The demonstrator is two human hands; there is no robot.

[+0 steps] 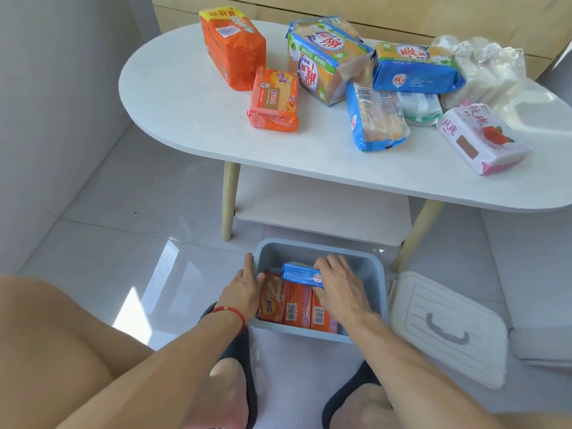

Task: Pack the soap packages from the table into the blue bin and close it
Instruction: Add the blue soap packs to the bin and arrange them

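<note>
The blue bin (pixel 376 267) sits on the floor below the desk (pixel 192 125), with orange soap packages (pixel 297 308) inside. The right hand (pixel 339 289) has its grip closed around a blue soap package (pixel 298 275) above them. The left hand (pixel 240 289) rests open on the bin's left rim. The white lid (pixel 448 329) lies beside it.

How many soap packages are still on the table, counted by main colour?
Orange: 2, the tall one and the small one.
Blue: 4.
White: 2, the rose one and a small one.
Clear plastic: 1.
Total: 9, though the pile may hide more.
</note>
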